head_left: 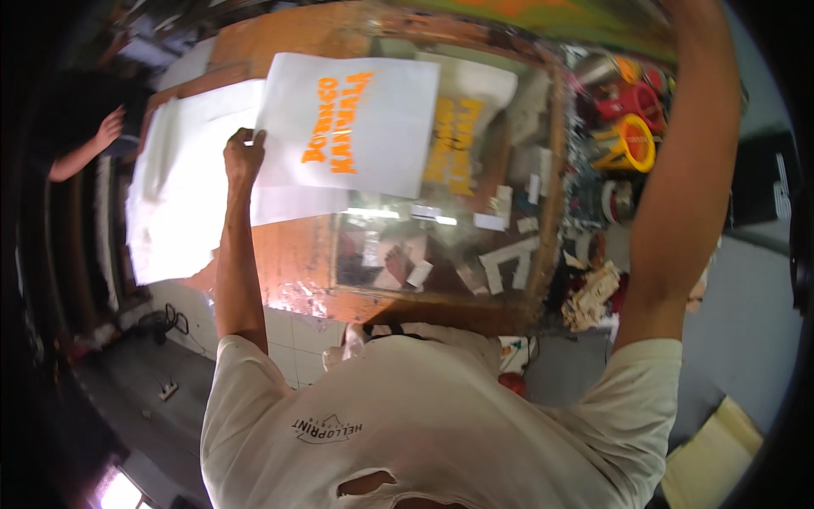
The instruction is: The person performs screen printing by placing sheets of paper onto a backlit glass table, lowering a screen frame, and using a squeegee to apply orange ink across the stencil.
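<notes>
My left hand [245,156] is closed on the left edge of a white paper sheet [381,119] that bears orange lettering. The sheet lies partly over a glass panel [365,284] set in the table and partly over other white sheets [182,191]. Just right of it, matching orange lettering [455,144] shows at the glass; I cannot tell whether it is on the glass or a reflection. My right arm [682,178] reaches up past the top right, its hand beyond the picture. Near that arm, a green panel [568,21] with orange smears spans the top edge.
Along the table's right side stand a yellow-rimmed container [636,142], a red container [644,103], a jar [619,202] and a crumpled beige cloth [593,297]. Small pale pieces [492,222] dot the glass. Another person's hand [110,125] is at the far left.
</notes>
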`<state>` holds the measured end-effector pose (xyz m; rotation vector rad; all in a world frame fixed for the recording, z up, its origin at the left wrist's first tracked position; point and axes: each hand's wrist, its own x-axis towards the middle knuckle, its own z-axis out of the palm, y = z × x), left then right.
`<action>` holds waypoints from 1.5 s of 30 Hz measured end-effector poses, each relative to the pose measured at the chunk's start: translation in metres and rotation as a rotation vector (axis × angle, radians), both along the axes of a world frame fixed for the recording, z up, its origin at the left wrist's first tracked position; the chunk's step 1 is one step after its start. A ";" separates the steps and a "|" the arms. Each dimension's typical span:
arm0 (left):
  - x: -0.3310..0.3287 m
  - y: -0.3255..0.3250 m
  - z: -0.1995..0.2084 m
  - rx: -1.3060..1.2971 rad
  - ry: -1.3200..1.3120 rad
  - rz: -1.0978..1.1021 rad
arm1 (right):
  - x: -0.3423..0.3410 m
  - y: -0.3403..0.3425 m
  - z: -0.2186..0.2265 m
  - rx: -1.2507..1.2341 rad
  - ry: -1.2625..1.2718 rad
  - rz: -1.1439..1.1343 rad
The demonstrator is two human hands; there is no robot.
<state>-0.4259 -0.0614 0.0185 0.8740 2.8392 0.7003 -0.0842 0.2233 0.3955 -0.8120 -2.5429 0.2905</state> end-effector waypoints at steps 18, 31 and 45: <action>0.194 -0.049 -0.020 0.295 -0.005 -0.101 | 0.008 -0.026 -0.015 -0.168 0.065 -0.060; 0.317 0.074 -0.044 -0.036 0.100 -0.819 | 0.020 -0.033 0.000 -0.158 -0.130 -0.066; 0.389 0.079 -0.031 -0.121 0.055 -1.002 | 0.032 -0.001 -0.023 0.165 -0.260 0.141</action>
